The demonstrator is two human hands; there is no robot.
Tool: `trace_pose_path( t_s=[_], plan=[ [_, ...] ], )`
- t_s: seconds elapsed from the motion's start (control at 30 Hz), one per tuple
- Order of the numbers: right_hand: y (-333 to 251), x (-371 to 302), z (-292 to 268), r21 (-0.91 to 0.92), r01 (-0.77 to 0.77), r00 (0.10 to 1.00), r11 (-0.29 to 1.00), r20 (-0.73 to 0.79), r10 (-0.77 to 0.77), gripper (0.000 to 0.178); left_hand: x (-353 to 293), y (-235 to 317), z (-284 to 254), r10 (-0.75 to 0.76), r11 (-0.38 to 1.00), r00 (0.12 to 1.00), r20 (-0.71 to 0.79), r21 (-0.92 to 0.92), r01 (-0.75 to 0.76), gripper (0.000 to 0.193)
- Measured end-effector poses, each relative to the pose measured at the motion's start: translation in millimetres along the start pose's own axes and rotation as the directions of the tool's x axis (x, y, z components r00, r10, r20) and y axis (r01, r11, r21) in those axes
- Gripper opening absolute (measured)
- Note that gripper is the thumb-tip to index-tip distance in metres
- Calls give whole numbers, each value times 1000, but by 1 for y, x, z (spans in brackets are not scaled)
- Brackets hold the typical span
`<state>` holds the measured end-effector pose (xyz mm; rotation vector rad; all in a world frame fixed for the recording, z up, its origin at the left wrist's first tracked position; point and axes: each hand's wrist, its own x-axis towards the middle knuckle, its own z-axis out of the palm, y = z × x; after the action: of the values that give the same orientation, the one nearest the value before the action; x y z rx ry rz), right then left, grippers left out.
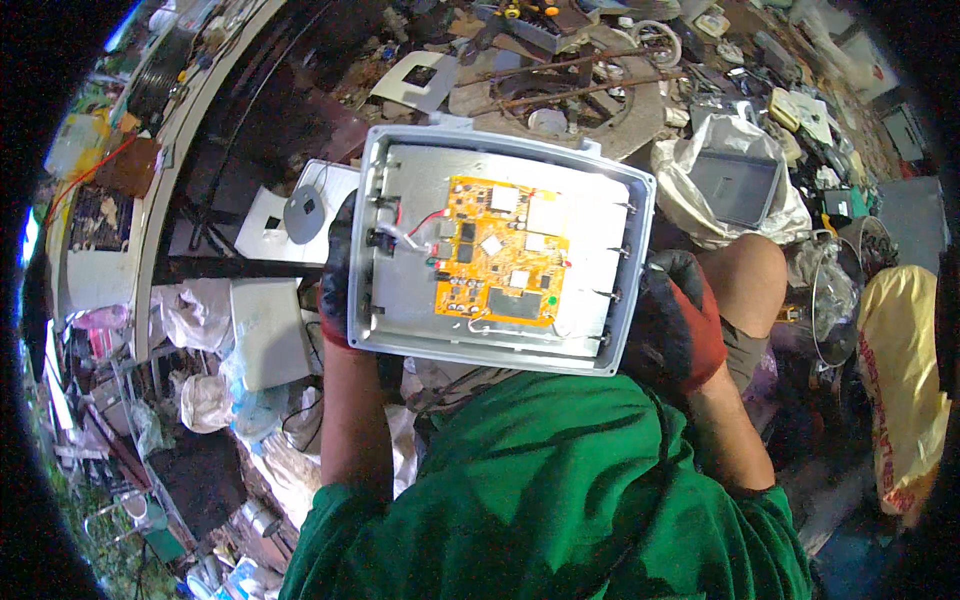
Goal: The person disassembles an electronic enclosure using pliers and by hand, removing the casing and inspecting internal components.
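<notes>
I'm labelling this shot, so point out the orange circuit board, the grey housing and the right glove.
orange circuit board (497, 252): head view, middle of the board.
grey housing (640, 215): head view, right rim.
right glove (678, 322): head view, back of the hand.

Left hand (337, 275) and right hand (675, 320), both gloved, grip an opened grey casing (400, 330) with an orange circuit board (500, 250).

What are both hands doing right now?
Left hand: gloved, closed on the left edge of the open grey plastic enclosure with an orange circuit board.
Right hand: gloved, gripping its right edge.
</notes>
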<state>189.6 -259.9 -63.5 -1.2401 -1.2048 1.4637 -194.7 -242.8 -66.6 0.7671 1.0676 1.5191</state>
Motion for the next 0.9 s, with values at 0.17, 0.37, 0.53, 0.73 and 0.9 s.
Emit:
trace_pose_path(
  t_s=[0.17,0.37,0.53,0.73,0.9],
  plan=[
    [-4,-1,-9,-121,-69,996,990,46,75,35,-6,-1,-35,-112,965,965,238,-204,163,52],
    [10,4,-10,-148,-67,998,987,0,68,44,-14,17,-33,-209,970,969,128,156,189,47],
    [3,8,-3,259,-153,983,954,-55,173,29,-15,17,-20,-116,971,991,65,220,99,61],
    [-9,14,1,396,-187,972,899,-58,228,20,-21,25,-20,-55,976,995,78,213,37,71],
    [-16,15,-2,181,13,992,983,-129,10,20,-20,30,1,-26,991,1000,8,129,25,65]
  ],
)
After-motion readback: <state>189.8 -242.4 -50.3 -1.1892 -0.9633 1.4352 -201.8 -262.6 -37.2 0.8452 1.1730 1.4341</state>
